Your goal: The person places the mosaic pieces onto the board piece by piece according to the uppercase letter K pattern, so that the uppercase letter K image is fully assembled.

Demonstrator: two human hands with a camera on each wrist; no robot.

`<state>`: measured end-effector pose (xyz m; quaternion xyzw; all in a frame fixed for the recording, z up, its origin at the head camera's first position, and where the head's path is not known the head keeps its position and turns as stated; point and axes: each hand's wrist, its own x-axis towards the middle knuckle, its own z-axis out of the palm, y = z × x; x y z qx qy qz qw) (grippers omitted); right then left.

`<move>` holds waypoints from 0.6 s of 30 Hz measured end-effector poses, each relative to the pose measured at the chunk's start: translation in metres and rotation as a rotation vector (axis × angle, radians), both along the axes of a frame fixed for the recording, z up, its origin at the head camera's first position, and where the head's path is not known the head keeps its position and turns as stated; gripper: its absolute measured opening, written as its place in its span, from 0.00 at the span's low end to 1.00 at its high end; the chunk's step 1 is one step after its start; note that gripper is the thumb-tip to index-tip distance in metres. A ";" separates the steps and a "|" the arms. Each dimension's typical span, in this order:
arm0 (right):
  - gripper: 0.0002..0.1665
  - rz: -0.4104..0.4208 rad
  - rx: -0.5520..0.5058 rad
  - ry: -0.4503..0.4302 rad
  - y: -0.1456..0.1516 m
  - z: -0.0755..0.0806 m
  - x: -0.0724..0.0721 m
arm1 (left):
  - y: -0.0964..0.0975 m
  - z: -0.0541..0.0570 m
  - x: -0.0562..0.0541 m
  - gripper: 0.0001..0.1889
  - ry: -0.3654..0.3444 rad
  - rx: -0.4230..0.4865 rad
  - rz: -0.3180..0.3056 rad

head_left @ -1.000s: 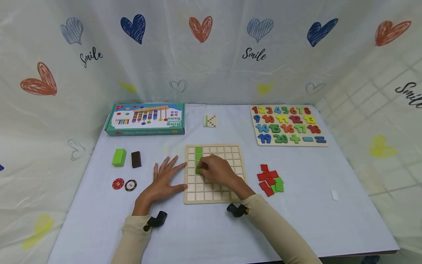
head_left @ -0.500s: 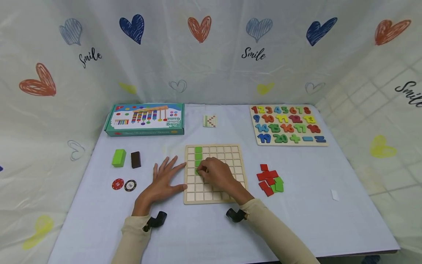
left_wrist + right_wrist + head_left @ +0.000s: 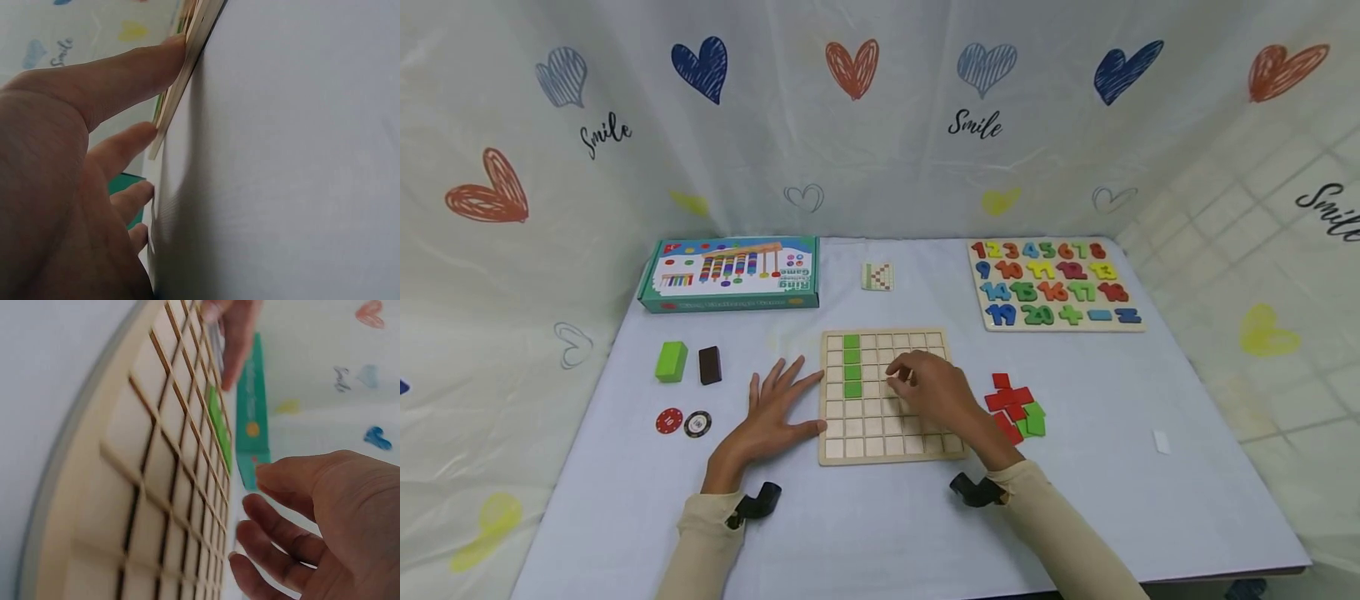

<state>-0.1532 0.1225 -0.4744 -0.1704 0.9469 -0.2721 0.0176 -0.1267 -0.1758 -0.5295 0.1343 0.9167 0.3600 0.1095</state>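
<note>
A wooden grid board [image 3: 892,457] lies on the white table, with a column of green square tiles [image 3: 852,372] set in its second column from the left. My left hand [image 3: 772,410] rests flat with fingers spread; in the left wrist view its thumb and index fingertip touch the board's edge [image 3: 179,87]. Above the right half of the board hovers my right hand [image 3: 936,390], fingers loosely bent. The right wrist view shows nothing between its thumb and fingers [image 3: 281,528]. Right of the board lies a pile of red tiles [image 3: 1000,401] and green tiles [image 3: 1035,421].
A green game box [image 3: 733,275], a small pattern card [image 3: 877,276] and a number puzzle board [image 3: 1060,286] stand at the back. To the left are a green block [image 3: 671,362], a dark brown block [image 3: 710,365], a red chip [image 3: 669,421] and a black-and-white chip [image 3: 697,423]. A white slip [image 3: 1161,442] lies far right.
My right hand has let go of the lowest green tile and moved right across the board, uncovering the green column. My left hand has stayed at the board's left edge.
</note>
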 end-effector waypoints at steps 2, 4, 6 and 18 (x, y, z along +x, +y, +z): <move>0.10 -0.032 0.014 -0.004 0.020 0.005 0.001 | 0.000 0.000 0.000 0.44 -0.002 0.006 0.000; 0.13 -0.066 0.031 -0.014 0.044 0.010 0.004 | 0.000 0.000 0.000 0.44 -0.002 0.006 -0.002; 0.15 -0.110 0.057 -0.033 0.069 0.015 0.007 | 0.000 0.000 -0.001 0.44 -0.001 0.006 -0.003; 0.31 -0.273 0.201 -0.421 0.182 0.031 0.038 | -0.001 -0.002 0.001 0.44 0.011 0.007 -0.003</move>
